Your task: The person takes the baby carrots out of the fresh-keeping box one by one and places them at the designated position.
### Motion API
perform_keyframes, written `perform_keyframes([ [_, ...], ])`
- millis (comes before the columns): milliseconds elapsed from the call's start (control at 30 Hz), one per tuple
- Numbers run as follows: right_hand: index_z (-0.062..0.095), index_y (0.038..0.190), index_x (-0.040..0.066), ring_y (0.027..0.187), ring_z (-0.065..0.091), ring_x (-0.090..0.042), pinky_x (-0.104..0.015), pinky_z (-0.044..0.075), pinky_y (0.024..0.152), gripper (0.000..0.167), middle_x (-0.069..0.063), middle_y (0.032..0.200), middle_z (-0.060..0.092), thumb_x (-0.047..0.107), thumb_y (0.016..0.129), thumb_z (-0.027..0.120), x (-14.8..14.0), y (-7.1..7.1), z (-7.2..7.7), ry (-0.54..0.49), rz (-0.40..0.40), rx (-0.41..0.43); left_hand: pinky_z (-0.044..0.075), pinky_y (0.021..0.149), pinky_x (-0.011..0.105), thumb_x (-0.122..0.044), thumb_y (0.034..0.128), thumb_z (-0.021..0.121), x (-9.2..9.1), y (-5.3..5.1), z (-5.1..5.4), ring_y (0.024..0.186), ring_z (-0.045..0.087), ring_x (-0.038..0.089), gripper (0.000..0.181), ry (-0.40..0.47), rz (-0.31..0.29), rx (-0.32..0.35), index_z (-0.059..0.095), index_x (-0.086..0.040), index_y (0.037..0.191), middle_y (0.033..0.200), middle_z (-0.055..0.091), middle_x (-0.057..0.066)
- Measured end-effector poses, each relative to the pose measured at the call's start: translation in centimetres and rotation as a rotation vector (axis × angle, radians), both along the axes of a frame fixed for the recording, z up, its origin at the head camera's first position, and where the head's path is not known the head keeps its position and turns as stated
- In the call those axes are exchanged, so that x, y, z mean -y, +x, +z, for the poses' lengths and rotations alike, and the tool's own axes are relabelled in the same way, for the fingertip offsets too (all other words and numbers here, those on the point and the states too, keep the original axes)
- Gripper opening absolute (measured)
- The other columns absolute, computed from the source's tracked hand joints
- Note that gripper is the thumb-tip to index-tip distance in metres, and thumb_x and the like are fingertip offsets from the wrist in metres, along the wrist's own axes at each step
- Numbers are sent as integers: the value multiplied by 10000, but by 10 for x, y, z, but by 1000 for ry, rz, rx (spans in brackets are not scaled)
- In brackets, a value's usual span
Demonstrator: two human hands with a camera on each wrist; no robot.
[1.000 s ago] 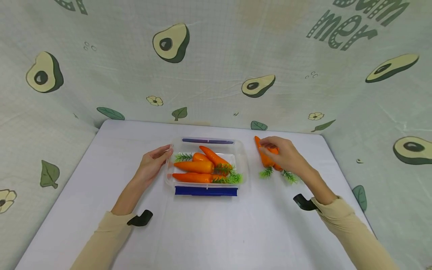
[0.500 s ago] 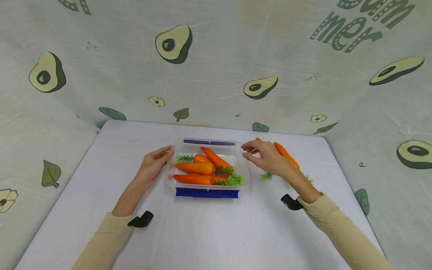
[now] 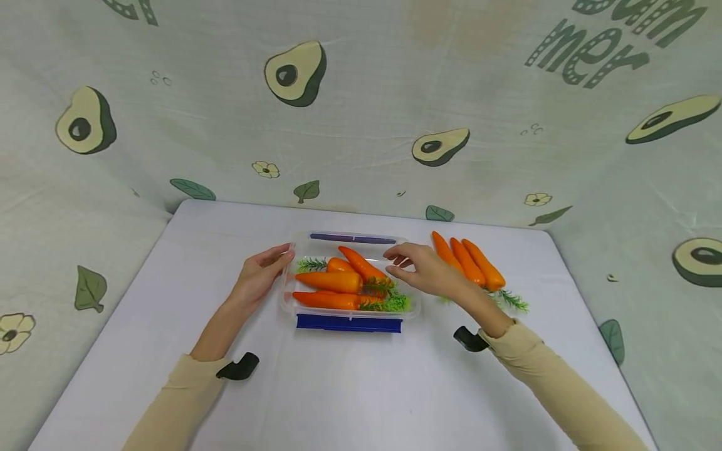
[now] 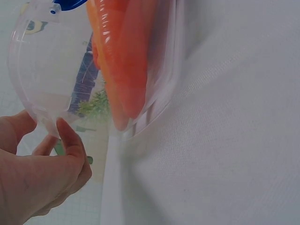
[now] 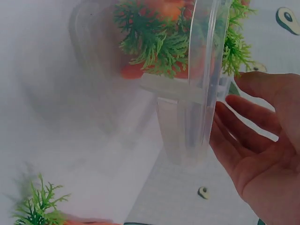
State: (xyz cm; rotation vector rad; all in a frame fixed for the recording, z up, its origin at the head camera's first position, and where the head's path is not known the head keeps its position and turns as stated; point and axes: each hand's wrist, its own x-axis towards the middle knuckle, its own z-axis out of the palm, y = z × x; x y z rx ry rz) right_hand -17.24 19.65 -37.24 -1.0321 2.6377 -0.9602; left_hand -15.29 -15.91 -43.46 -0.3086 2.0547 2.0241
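Observation:
A clear plastic food container [image 3: 286, 300] with blue side clips [image 3: 348, 323] stands on the table. Several orange carrots [image 3: 329, 282] with green tops lie in it. My left hand [image 3: 258, 275] pinches its far left rim between thumb and fingers, as the left wrist view confirms. Over the container's right side hangs my right hand [image 3: 420, 269], fingers loosely bent, nothing visibly held. From the right wrist, the hand [image 5: 262, 140] is beside the clear rim [image 5: 201, 117], its thumb tip close to green carrot leaves [image 5: 236, 47].
Three more carrots [image 3: 482, 263] lie side by side on the white table [image 3: 350, 388], right of the container, their leafy tops [image 3: 513, 300] towards me. A cloth backdrop [image 3: 361, 113] printed with avocados rises behind the table and at both sides.
My right hand has moved left, from the loose carrots to above the container's right side, uncovering those carrots. The left hand keeps its place on the rim.

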Motion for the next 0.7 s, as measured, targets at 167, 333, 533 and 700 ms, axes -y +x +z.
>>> perform_keyframes([
  [167, 659, 1242, -68, 1017, 692, -283, -421, 592, 906, 293, -193, 1178, 700, 99, 1002, 675, 5, -3, -7, 2, 27, 22, 339, 1192, 355, -359, 1018, 663, -1, -1, -1, 1446, 381, 222, 590, 5, 3, 1, 511, -95, 1523, 1580, 452, 96],
  [333, 642, 1266, -87, 1034, 691, -300, -413, 590, 916, 319, -214, 1197, 693, 106, 1013, 661, 9, -5, -10, 21, 41, 63, 347, 1186, 354, -374, 1015, 664, -1, -1, -3, 1446, 387, 225, 591, -9, 6, 6, 517, -107, 1521, 1578, 456, 89],
  [533, 623, 1302, -80, 1035, 694, -303, -366, 594, 900, 332, -198, 1198, 701, 125, 1041, 618, 12, -5, -9, 87, 78, 121, 329, 1198, 366, -367, 1019, 659, 0, -1, -2, 1462, 371, 228, 592, -13, 3, 0, 507, -106, 1528, 1585, 449, 98],
  [700, 619, 1301, -90, 1025, 703, -285, -327, 598, 875, 339, -177, 1151, 725, 134, 1047, 609, 15, -6, -9, 129, 109, 144, 336, 1194, 361, -357, 1021, 658, 0, -1, -2, 1463, 372, 225, 581, -15, 9, 1, 513, -103, 1523, 1581, 454, 98],
])
